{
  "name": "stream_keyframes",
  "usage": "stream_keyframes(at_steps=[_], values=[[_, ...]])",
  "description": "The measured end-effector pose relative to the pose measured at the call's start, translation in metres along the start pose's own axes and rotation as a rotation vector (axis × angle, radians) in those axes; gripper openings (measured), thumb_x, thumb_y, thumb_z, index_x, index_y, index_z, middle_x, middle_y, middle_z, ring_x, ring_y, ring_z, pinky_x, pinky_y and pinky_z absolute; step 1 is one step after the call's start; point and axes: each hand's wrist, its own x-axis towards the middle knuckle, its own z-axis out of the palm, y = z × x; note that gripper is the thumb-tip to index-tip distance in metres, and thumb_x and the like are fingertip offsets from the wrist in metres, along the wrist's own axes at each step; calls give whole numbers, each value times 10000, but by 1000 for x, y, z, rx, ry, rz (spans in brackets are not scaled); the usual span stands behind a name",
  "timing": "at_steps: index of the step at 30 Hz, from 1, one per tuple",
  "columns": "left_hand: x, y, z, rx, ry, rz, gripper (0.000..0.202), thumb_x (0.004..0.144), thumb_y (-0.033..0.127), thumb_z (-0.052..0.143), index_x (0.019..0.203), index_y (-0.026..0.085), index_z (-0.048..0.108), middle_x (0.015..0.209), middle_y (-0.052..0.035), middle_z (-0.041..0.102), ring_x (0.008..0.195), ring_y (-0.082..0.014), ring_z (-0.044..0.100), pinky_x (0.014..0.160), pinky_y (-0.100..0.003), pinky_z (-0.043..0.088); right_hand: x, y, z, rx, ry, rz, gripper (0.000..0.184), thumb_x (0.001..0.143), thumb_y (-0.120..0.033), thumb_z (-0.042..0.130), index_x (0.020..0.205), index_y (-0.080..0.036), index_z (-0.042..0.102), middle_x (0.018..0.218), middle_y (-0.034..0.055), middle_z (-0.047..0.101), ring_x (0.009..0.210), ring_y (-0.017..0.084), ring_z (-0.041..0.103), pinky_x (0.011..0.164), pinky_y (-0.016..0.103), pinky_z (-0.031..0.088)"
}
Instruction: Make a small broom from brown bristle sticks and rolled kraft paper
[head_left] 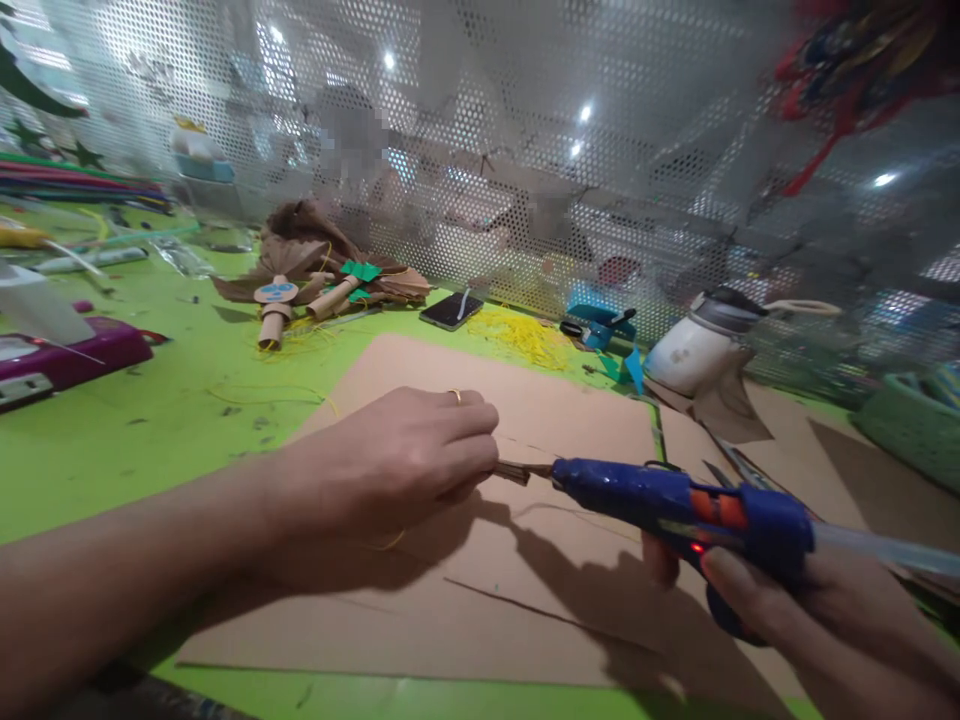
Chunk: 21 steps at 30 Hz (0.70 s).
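Lime green covers the tabletop (247, 425) I'm looking across, and behind it rises a silvery perforated screen (487, 120) with lights glinting through the holes. A big tan cardboard sheet (555, 410) lies in front of the person, the hands' shadows falling over it. Farther back sit some craft figures (300, 260), made of brown leafy sheets and rolled tubes. A pale bottle (690, 345) with a dark lid stands off to the person's right.

Above the sheet, the right hand (817, 620) is wrapped around a blue glue gun (637, 490), its nozzle aimed leftward and a clear glue stick (877, 548) poking out at the rear. The left hand (420, 445) is curled tight, gripping a slim brown piece (512, 470) whose end juts out between the fists, right at the nozzle. I can't tell from here whether tip and piece actually touch, or whether any glue has come out.

Past the sheet's far edge lies a phone (452, 310), next to it some yellow strands (525, 335). Tiniest of all, a red light (697, 548) glows on the gun.

My reading is that glue is being applied to that end. The next move seems to call for a steady left grip, a measured squeeze, and fingertips held clear of the hot nozzle.
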Motion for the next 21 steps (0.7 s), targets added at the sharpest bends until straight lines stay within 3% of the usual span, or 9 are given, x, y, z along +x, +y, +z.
stream_keyframes(at_steps=[4, 10, 14, 19, 21], values=[[1, 5, -5, 139, 41, 135, 258, 929, 130, 391, 775, 143, 598, 765, -69, 565, 685, -178, 466, 616, -308, 413, -4, 8, -4, 26, -75, -10, 275, 848, -444, 526, 795, -284, 743, 550, -28, 673, 360, 142, 577, 315, 178, 482], [1, 11, -3, 144, 123, 138, 297, 937, 142, 375, 732, 153, 591, 790, -84, 595, 770, -195, 515, 709, -334, 471, -10, 9, -6, -75, -73, 58, 301, 833, -503, 511, 757, -303, 722, 490, -34, 613, 355, 152, 563, 312, 192, 477], [0, 12, -1, 139, 182, 116, 276, 920, 136, 403, 704, 157, 573, 792, -86, 602, 781, -196, 534, 717, -343, 483, -11, 6, -6, -139, 8, 144, 377, 819, -579, 473, 702, -314, 714, 489, -24, 595, 379, 169, 570, 320, 214, 491], [0, 12, -2, 147, 189, 110, 280, 928, 136, 392, 730, 147, 589, 772, -88, 604, 771, -196, 544, 700, -345, 493, -13, 10, -7, -92, 4, 117, 337, 780, -551, 541, 647, -298, 718, 485, -20, 633, 341, 172, 582, 273, 199, 465], [0, 13, -3, 144, 180, 109, 287, 934, 139, 378, 751, 149, 599, 767, -86, 606, 765, -194, 547, 700, -345, 498, -14, 7, -5, -70, 64, 136, 326, 772, -539, 562, 635, -285, 715, 498, -12, 647, 350, 178, 588, 273, 203, 465]])
